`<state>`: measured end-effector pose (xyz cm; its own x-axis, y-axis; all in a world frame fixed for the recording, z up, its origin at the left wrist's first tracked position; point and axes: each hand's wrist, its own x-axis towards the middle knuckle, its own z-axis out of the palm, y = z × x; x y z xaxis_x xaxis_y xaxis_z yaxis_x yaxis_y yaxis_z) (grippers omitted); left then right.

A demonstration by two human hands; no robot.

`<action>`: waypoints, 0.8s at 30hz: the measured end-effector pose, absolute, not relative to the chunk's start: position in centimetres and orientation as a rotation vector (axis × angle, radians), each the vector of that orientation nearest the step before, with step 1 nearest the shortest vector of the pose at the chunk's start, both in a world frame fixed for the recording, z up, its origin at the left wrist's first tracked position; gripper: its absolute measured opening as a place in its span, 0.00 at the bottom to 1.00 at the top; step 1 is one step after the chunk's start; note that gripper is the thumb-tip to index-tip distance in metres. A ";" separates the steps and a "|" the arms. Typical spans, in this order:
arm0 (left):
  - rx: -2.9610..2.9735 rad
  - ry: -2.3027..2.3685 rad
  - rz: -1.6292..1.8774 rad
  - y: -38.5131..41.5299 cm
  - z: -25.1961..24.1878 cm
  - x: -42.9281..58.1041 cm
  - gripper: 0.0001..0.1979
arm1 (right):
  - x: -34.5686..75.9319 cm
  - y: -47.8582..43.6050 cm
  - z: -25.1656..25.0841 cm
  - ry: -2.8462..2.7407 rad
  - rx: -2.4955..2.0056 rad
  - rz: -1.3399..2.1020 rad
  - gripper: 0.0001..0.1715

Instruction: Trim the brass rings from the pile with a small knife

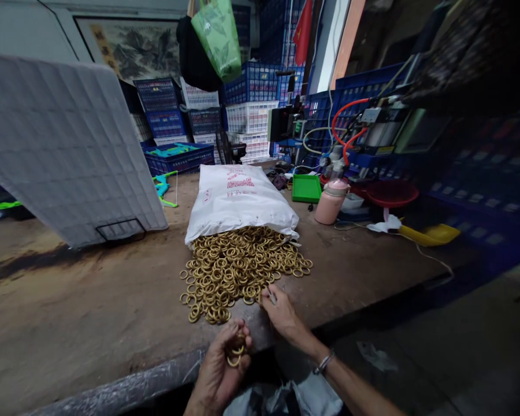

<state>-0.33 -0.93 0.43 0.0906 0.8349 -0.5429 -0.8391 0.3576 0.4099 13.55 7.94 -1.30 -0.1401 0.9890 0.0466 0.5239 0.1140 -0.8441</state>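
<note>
Head view: left hand [223, 359] nearest, fingers curled around a few gold-coloured rings [238, 350]. Right hand [281, 312], metal bracelet [325, 361] at its wrist, lies slightly farther forward, fingers drawn nearly together at the near edge of the ring pile [229, 267]; cannot tell what they grip. Pile sits loose on the brown tabletop [125, 323], at the mouth of a red-printed white sack [242, 202]. Beyond, right: pink bottle [330, 203], then green tray [306, 189]. Farthest: stacked plastic crates [251, 118].

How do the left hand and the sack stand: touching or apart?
Apart. The head view shows rings and a strip of table between the left hand and the sack.
</note>
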 end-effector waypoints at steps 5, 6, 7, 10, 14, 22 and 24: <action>0.231 0.917 1.379 -0.6 0.5 0.3 0.14 | 11.1 5.7 -1.4 -1.477 -1.352 1.289 0.06; 0.306 0.962 1.404 -0.6 0.4 0.5 0.14 | 10.6 5.4 -1.3 -1.444 -1.346 1.324 0.06; 0.376 1.016 1.421 -0.6 0.2 0.6 0.15 | 10.3 5.1 -1.2 -1.418 -1.344 1.342 0.07; 0.514 1.211 1.427 -0.6 -0.3 0.8 0.19 | 9.5 4.5 -0.9 -1.389 -1.340 1.338 0.09; 0.591 1.385 1.439 -0.7 -0.4 0.8 0.19 | 9.3 3.9 -0.4 -1.440 -1.323 1.244 0.09; 0.560 1.387 1.481 -1.0 0.5 0.7 0.17 | 9.3 3.1 -0.7 -1.461 -1.316 1.293 0.09; 0.492 1.328 1.443 -1.0 0.9 0.4 0.17 | 9.2 3.0 -0.9 -1.475 -1.291 1.312 0.08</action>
